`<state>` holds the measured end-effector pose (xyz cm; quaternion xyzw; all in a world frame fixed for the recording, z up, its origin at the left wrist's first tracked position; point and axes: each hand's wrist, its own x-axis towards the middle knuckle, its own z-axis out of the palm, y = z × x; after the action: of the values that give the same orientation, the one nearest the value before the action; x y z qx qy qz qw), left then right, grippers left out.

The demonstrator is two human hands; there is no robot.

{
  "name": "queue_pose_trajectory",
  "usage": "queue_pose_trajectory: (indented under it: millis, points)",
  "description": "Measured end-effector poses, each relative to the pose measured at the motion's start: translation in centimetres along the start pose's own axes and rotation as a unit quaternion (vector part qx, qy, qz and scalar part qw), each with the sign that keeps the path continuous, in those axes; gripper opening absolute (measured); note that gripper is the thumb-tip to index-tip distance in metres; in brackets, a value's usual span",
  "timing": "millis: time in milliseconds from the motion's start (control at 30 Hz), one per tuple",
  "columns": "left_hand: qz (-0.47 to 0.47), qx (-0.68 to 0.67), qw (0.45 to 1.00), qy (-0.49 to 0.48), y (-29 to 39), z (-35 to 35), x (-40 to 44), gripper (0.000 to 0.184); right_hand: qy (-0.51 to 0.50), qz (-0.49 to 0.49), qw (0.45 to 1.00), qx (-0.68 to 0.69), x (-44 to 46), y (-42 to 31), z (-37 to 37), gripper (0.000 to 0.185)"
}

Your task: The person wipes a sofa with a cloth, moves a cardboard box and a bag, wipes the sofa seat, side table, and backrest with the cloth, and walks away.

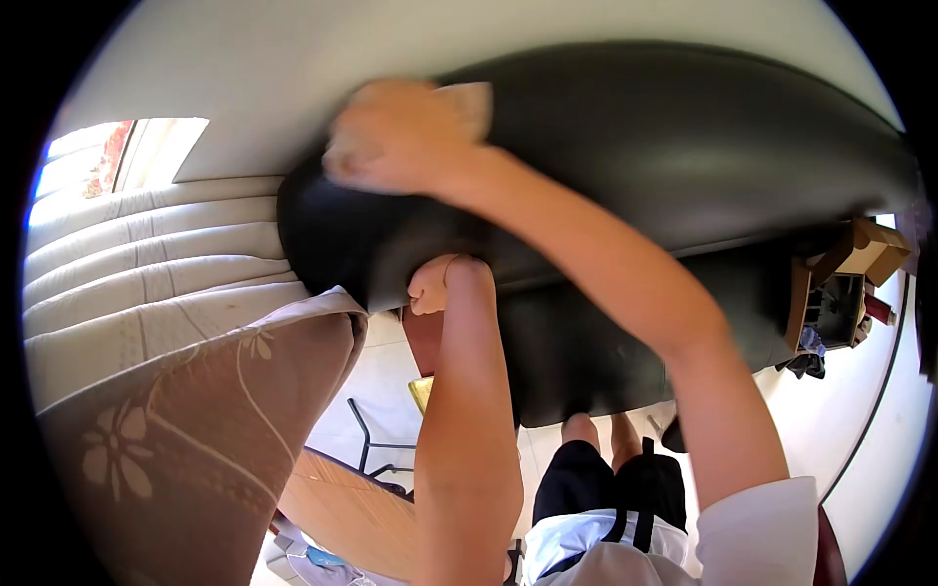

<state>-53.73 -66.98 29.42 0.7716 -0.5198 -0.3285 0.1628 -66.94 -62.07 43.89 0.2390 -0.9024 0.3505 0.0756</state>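
A long black padded backrest spans the upper middle of the head view, above a black seat. My right hand is closed around a pale, crumpled cloth at the backrest's upper left end; the hand is slightly blurred. Lower down, my left hand is closed against the lower left part of the backrest, with its fingers curled. Whether anything is inside that hand cannot be made out.
A patterned brown curtain hangs at the left, beside pale folds below a window. An open cardboard box holding dark items sits at the right. A wooden surface stands at the lower left.
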Motion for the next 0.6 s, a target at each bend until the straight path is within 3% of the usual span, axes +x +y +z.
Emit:
queue_pose_trajectory:
  millis: [67, 167, 233, 300, 333, 367, 467, 600]
  points:
    - [-0.002, 0.000, 1.000, -0.002, 0.3, -0.1, 0.2, 0.030, 0.097, 0.058, 0.989, -0.097, -3.6, 3.7, -4.3, 0.038]
    - [0.002, 0.003, 1.000, -0.006, 0.6, -0.1, 0.0, 0.030, 0.219, 0.059, 0.960, -0.167, -6.9, 7.5, -8.2, 0.034]
    - [-0.003, 0.003, 1.000, -0.004, 0.5, -0.2, 0.0, 0.030, 0.231, 0.062, 0.947, -0.213, -6.5, 7.6, -6.8, 0.036]
    - [0.001, 0.003, 1.000, -0.001, 0.5, -0.4, 0.0, 0.029, 0.166, 0.099, 0.957, -0.215, -4.9, 4.9, -5.4, 0.036]
    - [0.004, 0.000, 1.000, 0.002, 0.5, -0.5, -0.2, 0.029, 0.189, 0.033, 0.963, -0.191, -3.7, 4.6, -3.4, 0.036]
    - [0.012, 0.001, 1.000, 0.002, 0.4, -0.6, -0.2, 0.029, 0.130, 0.042, 0.975, -0.176, -2.6, 3.3, -2.0, 0.037]
    - [0.036, -0.002, 0.999, 0.007, 1.2, 0.1, -1.0, 0.029, 0.139, 0.122, 0.964, -0.189, -0.7, -0.8, 0.4, 0.042]
    - [0.057, -0.016, 0.998, 0.018, 2.2, 0.8, -1.5, 0.029, 0.180, 0.089, 0.967, -0.157, -1.5, 0.4, 1.0, 0.039]
